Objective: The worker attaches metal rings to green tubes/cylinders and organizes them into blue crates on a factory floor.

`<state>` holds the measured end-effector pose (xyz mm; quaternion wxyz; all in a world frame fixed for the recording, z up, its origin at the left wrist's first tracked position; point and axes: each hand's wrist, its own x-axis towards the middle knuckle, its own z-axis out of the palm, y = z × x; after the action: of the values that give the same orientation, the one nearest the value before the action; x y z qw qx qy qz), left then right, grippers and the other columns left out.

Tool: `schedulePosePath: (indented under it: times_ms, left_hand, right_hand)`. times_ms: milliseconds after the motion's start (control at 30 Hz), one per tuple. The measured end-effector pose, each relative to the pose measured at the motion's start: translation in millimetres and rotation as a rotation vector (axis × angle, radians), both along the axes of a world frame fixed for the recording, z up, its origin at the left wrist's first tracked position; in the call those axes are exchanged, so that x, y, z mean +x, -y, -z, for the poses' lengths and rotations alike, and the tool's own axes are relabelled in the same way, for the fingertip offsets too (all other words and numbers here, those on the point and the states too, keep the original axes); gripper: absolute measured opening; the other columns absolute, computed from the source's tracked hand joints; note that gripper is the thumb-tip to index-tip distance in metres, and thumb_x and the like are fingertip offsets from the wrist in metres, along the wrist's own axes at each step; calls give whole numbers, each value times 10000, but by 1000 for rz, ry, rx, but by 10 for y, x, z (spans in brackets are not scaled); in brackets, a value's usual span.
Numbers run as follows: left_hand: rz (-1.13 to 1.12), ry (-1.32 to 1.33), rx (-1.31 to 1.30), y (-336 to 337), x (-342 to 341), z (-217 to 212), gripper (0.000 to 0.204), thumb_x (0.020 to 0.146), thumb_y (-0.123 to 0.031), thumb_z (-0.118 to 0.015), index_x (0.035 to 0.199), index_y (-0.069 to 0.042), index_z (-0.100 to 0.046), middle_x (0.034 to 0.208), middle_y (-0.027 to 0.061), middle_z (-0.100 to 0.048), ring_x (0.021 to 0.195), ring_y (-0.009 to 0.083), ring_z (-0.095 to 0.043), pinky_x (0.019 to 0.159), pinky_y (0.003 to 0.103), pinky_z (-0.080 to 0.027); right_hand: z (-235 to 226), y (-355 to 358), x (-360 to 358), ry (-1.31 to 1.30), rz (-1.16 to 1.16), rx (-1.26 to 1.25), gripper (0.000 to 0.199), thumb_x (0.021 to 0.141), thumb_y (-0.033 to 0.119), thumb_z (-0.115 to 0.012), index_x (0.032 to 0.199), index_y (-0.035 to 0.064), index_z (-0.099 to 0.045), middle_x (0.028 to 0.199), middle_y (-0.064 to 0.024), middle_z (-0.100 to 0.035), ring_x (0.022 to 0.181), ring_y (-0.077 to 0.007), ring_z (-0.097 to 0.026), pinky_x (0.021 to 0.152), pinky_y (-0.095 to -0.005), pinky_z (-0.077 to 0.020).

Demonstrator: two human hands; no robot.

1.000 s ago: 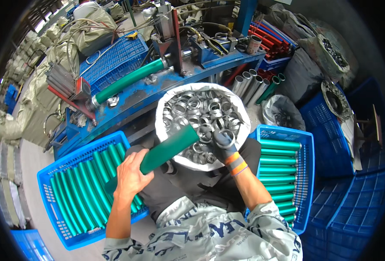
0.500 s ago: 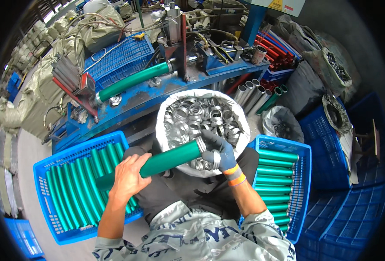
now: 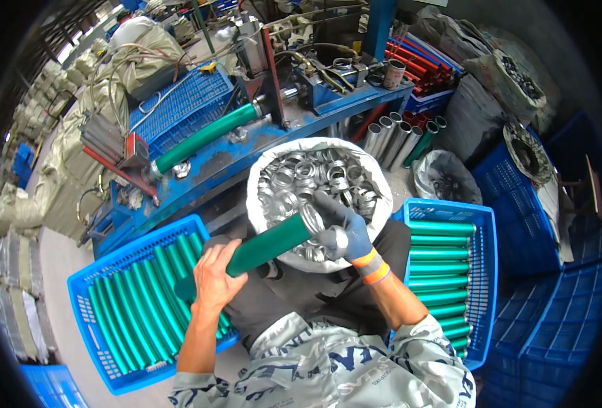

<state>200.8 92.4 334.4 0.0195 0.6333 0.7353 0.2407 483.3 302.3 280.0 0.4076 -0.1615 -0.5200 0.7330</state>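
Observation:
My bare left hand (image 3: 216, 277) is wrapped around a green metal tube (image 3: 273, 243), which slants up to the right over my lap. A silver ring (image 3: 311, 219) sits at the tube's upper right end. My right hand (image 3: 345, 230), in a grey-blue glove with an orange cuff, is beside that end, its index finger stretched along the ring. Its lower fingers are curled around another silver ring (image 3: 340, 241), slightly blurred. Just beneath is a white-lined tub (image 3: 254, 197) full of loose silver rings (image 3: 294, 178).
Blue crates of green tubes stand at my left (image 3: 83, 323) and right (image 3: 489, 285). Ahead is a blue workbench (image 3: 205, 151) with a machine holding another green tube (image 3: 209, 139). Upright bare tubes (image 3: 397, 139) and a small lined bin (image 3: 443, 178) stand right of the tub.
The tube's ringed end has tilted, so the ring's round opening shows more. My right hand's fingers have shifted around it. The whole view has moved slightly.

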Motion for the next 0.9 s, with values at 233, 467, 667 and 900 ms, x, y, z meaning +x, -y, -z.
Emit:
schedulePosePath:
  times_ms: [233, 467, 667, 900]
  left_hand:
    - [-66, 163, 56, -27, 123, -90, 642, 788, -98, -903, 1414, -70, -764, 1270, 116, -816, 1171, 307, -789, 1022, 438, -628]
    - [-123, 900, 349, 53, 43, -66, 619, 912, -200, -948, 1430, -10, -668, 1239, 99, -767, 1117, 208, -708, 1029, 388, -569]
    - [-125, 1620, 743, 97, 38, -28, 551, 1178, -405, -724, 1572, -60, -550, 1393, 147, -700, 1285, 271, -656, 1150, 464, -533]
    - [-227, 1864, 709, -11, 295, 177, 561, 1158, -477, -752, 1541, -77, -656, 1524, 169, -727, 1421, 323, -695, 1218, 533, -577]
  right_hand:
    - [438, -323, 229, 468, 124, -338, 354, 1101, 227, -804, 1390, 23, -808, 1184, -75, -844, 942, -160, -806, 806, -299, -628]
    - [544, -112, 254, -162, -176, -691, 621, 1080, 487, -855, 1503, 46, -742, 1481, -103, -764, 1372, -340, -753, 1112, -448, -630]
    - [293, 66, 270, -195, -159, -561, 592, 1080, 392, -859, 1534, 51, -691, 1484, -107, -746, 1335, -298, -757, 1063, -440, -680]
    - [67, 136, 129, -13, -75, -335, 622, 971, -48, -834, 1559, 0, -638, 1417, -76, -746, 1253, -148, -750, 1111, -342, -632]
